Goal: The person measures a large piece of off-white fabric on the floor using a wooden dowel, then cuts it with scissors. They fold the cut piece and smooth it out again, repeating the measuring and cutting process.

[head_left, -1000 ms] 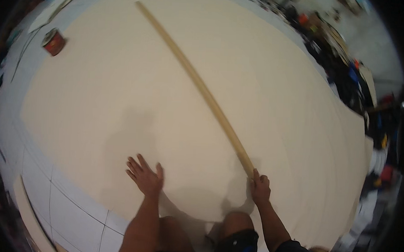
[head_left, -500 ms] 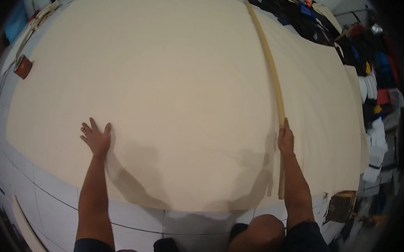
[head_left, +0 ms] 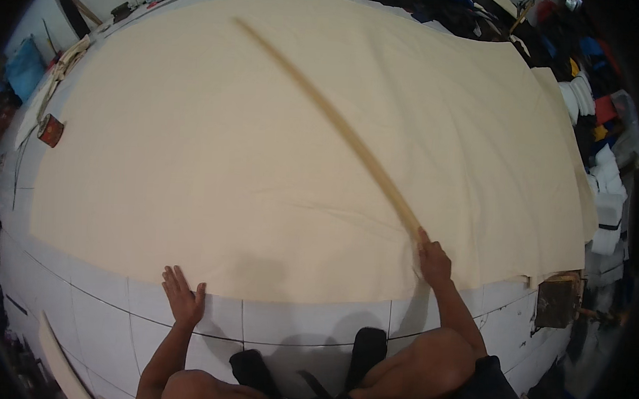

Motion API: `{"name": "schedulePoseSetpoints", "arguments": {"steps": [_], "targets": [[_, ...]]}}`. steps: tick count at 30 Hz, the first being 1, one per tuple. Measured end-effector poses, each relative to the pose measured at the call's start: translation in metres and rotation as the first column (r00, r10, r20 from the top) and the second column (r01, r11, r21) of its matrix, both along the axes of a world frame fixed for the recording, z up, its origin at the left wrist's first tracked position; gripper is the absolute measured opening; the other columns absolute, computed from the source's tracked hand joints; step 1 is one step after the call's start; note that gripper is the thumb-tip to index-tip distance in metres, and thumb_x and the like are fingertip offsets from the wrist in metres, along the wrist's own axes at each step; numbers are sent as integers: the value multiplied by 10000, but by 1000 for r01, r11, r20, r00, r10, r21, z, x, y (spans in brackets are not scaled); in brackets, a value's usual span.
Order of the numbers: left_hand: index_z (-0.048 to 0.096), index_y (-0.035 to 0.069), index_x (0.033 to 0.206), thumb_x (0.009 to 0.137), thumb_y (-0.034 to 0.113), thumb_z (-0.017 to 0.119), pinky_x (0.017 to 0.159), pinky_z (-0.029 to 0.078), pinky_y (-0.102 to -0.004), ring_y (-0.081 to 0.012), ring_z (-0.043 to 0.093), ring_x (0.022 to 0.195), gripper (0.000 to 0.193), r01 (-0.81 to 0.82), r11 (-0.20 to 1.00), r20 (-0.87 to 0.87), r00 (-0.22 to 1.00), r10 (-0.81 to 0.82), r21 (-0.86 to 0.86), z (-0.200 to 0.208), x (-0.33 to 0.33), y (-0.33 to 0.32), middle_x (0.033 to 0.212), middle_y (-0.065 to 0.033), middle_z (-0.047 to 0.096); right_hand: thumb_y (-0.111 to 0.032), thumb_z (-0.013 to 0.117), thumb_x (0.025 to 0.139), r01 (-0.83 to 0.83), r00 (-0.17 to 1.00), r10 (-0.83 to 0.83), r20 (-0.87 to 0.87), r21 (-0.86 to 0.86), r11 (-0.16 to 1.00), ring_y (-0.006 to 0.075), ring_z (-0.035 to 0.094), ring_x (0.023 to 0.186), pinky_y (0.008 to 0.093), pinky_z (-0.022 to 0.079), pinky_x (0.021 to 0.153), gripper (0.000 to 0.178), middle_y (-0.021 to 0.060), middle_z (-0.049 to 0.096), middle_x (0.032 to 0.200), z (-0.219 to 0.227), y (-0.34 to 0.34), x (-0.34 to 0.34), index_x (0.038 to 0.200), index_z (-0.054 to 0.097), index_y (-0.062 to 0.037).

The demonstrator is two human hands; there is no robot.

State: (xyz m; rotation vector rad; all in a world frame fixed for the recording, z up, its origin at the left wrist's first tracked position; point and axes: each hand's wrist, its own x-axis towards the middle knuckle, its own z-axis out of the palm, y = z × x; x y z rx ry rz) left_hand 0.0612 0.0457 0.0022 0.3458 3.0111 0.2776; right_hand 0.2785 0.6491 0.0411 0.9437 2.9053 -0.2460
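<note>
A large cream cloth lies spread flat over a white tiled floor. A long wooden stick lies across it, blurred, running from the far left toward the near right. My right hand grips the stick's near end at the cloth's near edge. My left hand rests flat with fingers apart on the tiles, just touching the cloth's near edge. My bent knees show at the bottom.
A small red tin stands on the floor left of the cloth. Piles of coloured fabric and white foam pieces crowd the right side. A dark square block sits near the right corner. A blue bag lies far left.
The stick has swung from the cloth's right edge to a diagonal toward the far left. My left hand moved off the cloth onto the tiles. The view shifted back.
</note>
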Motion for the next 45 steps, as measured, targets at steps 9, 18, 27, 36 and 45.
{"name": "schedulePoseSetpoints", "arguments": {"steps": [9, 18, 27, 36, 45], "targets": [[141, -38, 1532, 901, 488, 617, 1187, 78, -547, -471, 73, 1474, 949, -11, 999, 27, 1000, 9, 47, -11, 1, -6, 1581, -321, 77, -289, 394, 1041, 343, 897, -397, -192, -261, 902, 379, 667, 786, 465, 523, 747, 532, 243, 665, 861, 8, 74, -9, 1553, 253, -249], [197, -49, 1516, 884, 598, 592, 1189, 101, -548, -467, 97, 1472, 987, 40, 997, 11, 999, -41, 69, 4, -1, -4, 1566, -333, 121, -309, 441, 1025, 13, 980, -37, -194, -125, 992, 413, 640, 868, 517, 515, 772, 640, 251, 631, 969, 6, -45, -57, 1571, 125, -204], [334, -16, 1468, 911, 465, 613, 1186, 175, -506, -461, 216, 1438, 786, 15, 962, -30, 1000, -7, 272, 11, 4, -27, 1526, -320, 249, -363, 540, 966, -607, 776, 624, 96, -159, 779, 400, 640, 795, 539, 545, 680, 595, 203, 593, 917, 6, -183, -123, 1509, 327, -248], [464, 27, 1397, 933, 363, 592, 1151, 224, -546, -486, 318, 1372, 587, -542, 810, -208, 785, 583, 225, -22, 36, -109, 1464, -315, 363, -349, 586, 946, -829, 470, 880, 69, -305, 468, 357, 642, 777, 512, 547, 655, 609, 171, 590, 910, 45, -266, -95, 1501, 341, -293], [439, 51, 1434, 922, 403, 571, 1164, 191, -557, -469, 283, 1403, 635, -577, 801, -207, 774, 598, 161, -17, 52, -113, 1498, -293, 330, -361, 485, 1003, -780, 570, 809, 142, -216, 587, 372, 629, 903, 498, 514, 784, 642, 194, 597, 1017, 107, -269, -257, 1559, 195, -221]]}}
